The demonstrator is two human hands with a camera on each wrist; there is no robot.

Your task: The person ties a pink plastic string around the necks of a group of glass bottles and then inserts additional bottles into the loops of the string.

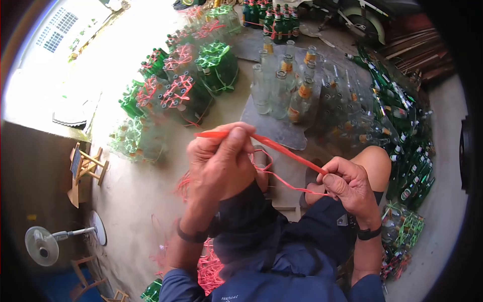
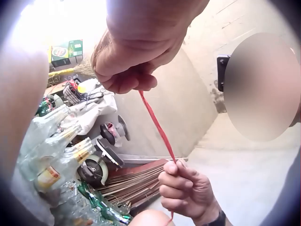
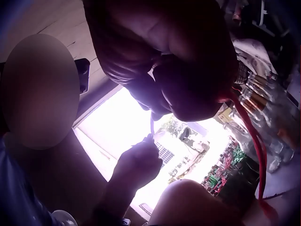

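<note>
Between the two hands, above the lap, a red plastic strand (image 1: 289,152) is stretched. The left hand (image 1: 221,161) pinches it between thumb and curled fingers, with a short end sticking out to the left. Lower and to the right, the right hand (image 1: 349,186) pinches the other end, and a thinner loop of the strand hangs below between the hands. In the left wrist view the strand (image 2: 157,125) runs from the left hand (image 2: 141,52) down to the right hand (image 2: 188,190). The right hand (image 3: 174,61) looks dark in the right wrist view, strand (image 3: 256,141) trailing beside it.
Clear bottles (image 1: 279,93) stand ahead on a grey sheet (image 1: 289,133). Tied bottle bundles (image 1: 176,93) stand at the front left, and green bottles (image 1: 402,131) lie piled on the right. A fan (image 1: 43,246) and a pile of red strands (image 1: 209,269) are at the left.
</note>
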